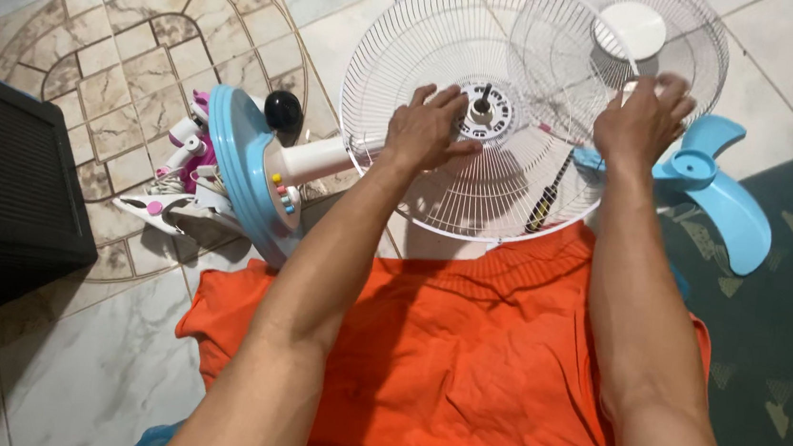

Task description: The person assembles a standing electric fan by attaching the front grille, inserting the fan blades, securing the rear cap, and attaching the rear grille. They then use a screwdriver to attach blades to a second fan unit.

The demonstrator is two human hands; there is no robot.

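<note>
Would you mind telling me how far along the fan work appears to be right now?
Done: the blue fan blade lies off the motor shaft, and the front grille is detached. In hand: the left hand rests on the rear grille by the hub; the right hand touches the front grille. Left: blade and front grille remain unmounted; a screwdriver lies nearby.

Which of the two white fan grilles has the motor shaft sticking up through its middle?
The nearer grille, under the left hand; the farther grille has a solid white disc instead.
</note>
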